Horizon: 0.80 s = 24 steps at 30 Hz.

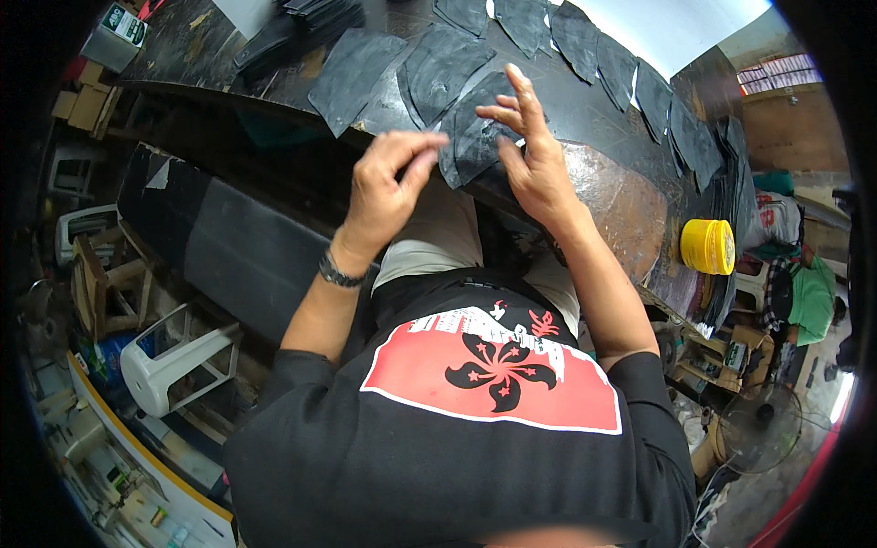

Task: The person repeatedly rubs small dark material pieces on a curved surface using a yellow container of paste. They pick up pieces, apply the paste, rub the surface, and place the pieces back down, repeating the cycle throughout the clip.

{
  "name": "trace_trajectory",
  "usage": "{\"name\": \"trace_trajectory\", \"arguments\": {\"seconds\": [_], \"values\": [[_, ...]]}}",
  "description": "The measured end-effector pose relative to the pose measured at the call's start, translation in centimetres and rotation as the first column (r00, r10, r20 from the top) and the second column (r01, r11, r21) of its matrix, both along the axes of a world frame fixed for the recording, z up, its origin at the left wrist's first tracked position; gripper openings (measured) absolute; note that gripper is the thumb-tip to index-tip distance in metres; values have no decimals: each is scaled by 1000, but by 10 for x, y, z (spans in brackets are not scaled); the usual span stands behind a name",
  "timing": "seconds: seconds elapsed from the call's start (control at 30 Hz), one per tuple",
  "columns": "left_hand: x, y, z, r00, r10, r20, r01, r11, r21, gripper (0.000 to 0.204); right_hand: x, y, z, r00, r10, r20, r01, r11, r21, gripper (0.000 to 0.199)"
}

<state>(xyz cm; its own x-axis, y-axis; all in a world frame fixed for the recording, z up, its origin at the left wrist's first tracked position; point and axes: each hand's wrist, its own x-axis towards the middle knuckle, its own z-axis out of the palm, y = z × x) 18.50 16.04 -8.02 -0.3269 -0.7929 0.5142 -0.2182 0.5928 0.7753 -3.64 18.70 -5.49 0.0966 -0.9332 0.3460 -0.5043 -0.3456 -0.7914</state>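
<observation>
Over the front edge of the dark worktable (630, 137), my left hand (384, 183) has its fingers curled in and the thumb close to them. Its fingertips are blurred, so anything between them cannot be made out. My right hand (534, 155) is open, its index finger stretched up and its thumb apart, with no held thing showing. Between the two hands lies a thin black sheet piece (475, 151) at the table edge, partly behind my right fingers. Farther left are another black cut piece (448, 68) and a squarish one (356, 78).
More black pieces (617, 71) lie in an overlapping row toward the right. A stack of dark sheets (315, 23) is at the far left, near a metal can (114, 38). At right stands a yellow tub (708, 247). A white stool (174, 361) and a fan (760, 425) flank me.
</observation>
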Motion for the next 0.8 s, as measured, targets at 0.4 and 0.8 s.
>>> {"name": "trace_trajectory", "arguments": {"seconds": [0.4, 0.8], "values": [[-10, -102, -6, 974, 114, 194, -79, 980, -181, 52, 21, -58, -16, 886, -60, -460, -8, 990, -144, 92], [-16, -120, -18, 905, 194, 377, -132, 974, -185, 61, 21, -61, -26, 803, -63, -593, -74, 976, -204, 86]]}}
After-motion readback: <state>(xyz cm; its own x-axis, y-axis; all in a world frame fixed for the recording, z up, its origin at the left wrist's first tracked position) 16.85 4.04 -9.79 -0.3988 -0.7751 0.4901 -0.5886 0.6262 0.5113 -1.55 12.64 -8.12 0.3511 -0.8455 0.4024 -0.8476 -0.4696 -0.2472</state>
